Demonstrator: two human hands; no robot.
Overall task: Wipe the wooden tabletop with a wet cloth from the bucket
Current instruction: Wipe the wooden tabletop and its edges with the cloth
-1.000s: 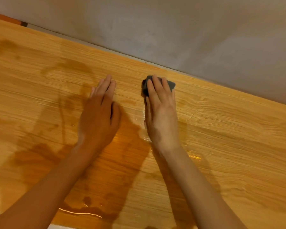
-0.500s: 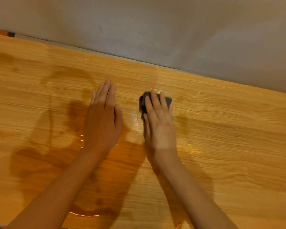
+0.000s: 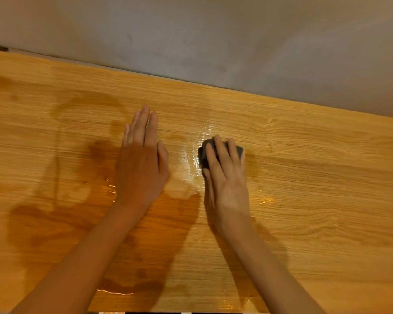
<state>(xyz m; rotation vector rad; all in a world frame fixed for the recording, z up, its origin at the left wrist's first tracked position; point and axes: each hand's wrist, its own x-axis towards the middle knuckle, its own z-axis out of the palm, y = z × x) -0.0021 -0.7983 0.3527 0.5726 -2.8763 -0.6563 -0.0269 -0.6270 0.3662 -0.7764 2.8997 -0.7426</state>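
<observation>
The wooden tabletop (image 3: 304, 177) shows grain, glossy where wet; the dark cloth (image 3: 204, 152) and grey wall (image 3: 213, 37) look matt.

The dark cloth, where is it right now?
In the head view the dark cloth lies under the right hand's fingers on the wooden tabletop, right of the flat left hand.

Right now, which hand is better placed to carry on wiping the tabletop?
The right hand: its fingers press the small dark grey cloth flat on the wooden tabletop, with dry-looking wood to its right. The left hand lies flat and empty.
</observation>
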